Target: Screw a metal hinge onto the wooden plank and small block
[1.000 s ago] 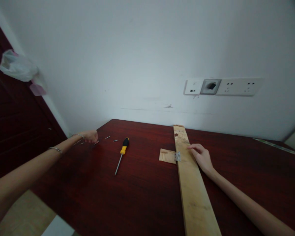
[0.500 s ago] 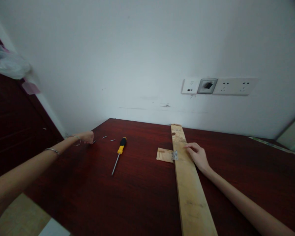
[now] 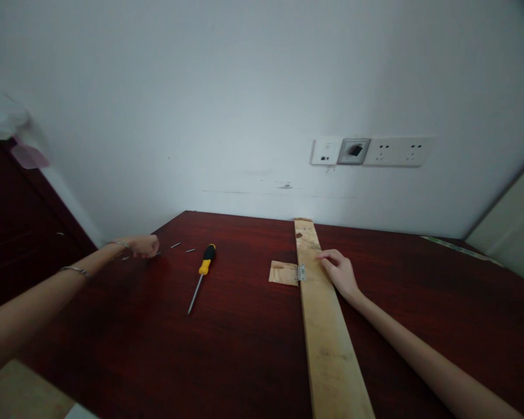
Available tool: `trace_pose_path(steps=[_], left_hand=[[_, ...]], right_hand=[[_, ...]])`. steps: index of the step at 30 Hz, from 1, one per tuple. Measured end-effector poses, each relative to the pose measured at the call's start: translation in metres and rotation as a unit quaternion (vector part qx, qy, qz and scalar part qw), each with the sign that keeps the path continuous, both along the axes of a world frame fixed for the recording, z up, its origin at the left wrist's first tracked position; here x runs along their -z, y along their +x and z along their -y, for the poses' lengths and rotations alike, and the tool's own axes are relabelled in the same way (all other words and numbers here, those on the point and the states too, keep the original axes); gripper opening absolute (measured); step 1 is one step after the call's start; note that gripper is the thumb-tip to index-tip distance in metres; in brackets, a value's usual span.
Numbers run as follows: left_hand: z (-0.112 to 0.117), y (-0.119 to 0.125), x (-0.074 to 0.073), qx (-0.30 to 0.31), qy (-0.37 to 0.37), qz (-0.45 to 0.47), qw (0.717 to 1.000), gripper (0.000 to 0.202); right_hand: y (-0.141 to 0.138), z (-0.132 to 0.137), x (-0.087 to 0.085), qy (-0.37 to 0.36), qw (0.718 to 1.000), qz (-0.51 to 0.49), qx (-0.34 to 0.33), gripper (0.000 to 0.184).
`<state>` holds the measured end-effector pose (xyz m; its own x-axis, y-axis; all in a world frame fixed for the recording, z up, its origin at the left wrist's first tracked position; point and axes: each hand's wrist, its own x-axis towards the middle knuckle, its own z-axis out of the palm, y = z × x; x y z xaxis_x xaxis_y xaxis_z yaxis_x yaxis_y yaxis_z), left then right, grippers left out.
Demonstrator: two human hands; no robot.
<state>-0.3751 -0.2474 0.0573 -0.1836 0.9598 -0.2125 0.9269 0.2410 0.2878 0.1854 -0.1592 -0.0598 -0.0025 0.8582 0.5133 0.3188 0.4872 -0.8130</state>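
My left hand (image 3: pixel 145 246) is closed low over the far left of the dark red table, its fingertips hidden. A thin metal screw (image 3: pixel 158 254) shows right beside them; whether they grip it I cannot tell. Two more screws (image 3: pixel 175 245) lie just to the right. On the long wooden plank (image 3: pixel 332 343) rests my right hand (image 3: pixel 341 274), fingers loosely stretched and thumb a little apart. A small metal hinge (image 3: pixel 301 272) sits on the plank's left edge, joining a short wood piece (image 3: pixel 283 273). Between the hands lies a yellow and black screwdriver (image 3: pixel 204 266).
The table (image 3: pixel 244 337) meets a white wall (image 3: pixel 244 105) at the back. Sockets and switches (image 3: pixel 395 151) are mounted above it on the right. A dark red door (image 3: pixel 21 233) with a plastic bag (image 3: pixel 2 113) stands at the left.
The view has turned slightly right, so everything sits further left. My left hand stays closed near the screws, and my right hand keeps its place on the plank.
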Motion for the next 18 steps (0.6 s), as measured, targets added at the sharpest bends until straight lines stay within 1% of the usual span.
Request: trace_pose_path(steps=[2,3,6,8,9,10,11,12,14,16,18], left_hand=[[-0.009,-0.002,-0.005,0.005,-0.058,-0.003,0.998,0.006],[-0.015,-0.002,-0.008,0.013,-0.072,-0.002,0.997,0.004],[-0.039,0.011,-0.017,0.044,-0.056,0.006,0.997,0.011],[-0.058,0.030,-0.023,0.064,-0.016,0.010,0.998,0.015],[-0.068,0.042,-0.025,0.079,0.017,0.014,0.997,0.016],[-0.077,0.058,-0.027,0.114,0.079,0.026,0.990,0.017],[-0.085,0.074,-0.028,0.140,0.134,0.043,0.980,0.018],[-0.093,0.093,-0.028,0.160,0.170,0.062,0.970,0.019],[-0.104,0.133,-0.027,0.187,0.232,0.110,0.948,0.019],[-0.110,0.172,-0.024,0.221,0.283,0.151,0.921,0.018],[-0.113,0.206,-0.018,0.238,0.309,0.200,0.899,0.018]], right_hand=[[-0.001,0.000,0.000,0.004,1.000,0.004,-0.002,0.016],[-0.002,0.000,0.000,0.008,1.000,0.007,-0.005,0.015],[-0.005,0.003,-0.003,0.029,0.999,0.030,-0.014,0.015],[-0.006,0.006,-0.005,0.048,0.997,0.050,-0.017,0.016],[-0.007,0.008,-0.006,0.057,0.996,0.059,-0.020,0.016],[-0.007,0.009,-0.007,0.064,0.995,0.066,-0.024,0.016],[-0.008,0.010,-0.007,0.070,0.994,0.074,-0.030,0.016],[-0.008,0.011,-0.008,0.074,0.993,0.079,-0.034,0.017],[-0.008,0.011,-0.008,0.079,0.993,0.084,-0.038,0.017],[-0.007,0.011,-0.008,0.083,0.993,0.080,-0.036,0.017],[-0.007,0.011,-0.008,0.088,0.993,0.076,-0.034,0.016]])
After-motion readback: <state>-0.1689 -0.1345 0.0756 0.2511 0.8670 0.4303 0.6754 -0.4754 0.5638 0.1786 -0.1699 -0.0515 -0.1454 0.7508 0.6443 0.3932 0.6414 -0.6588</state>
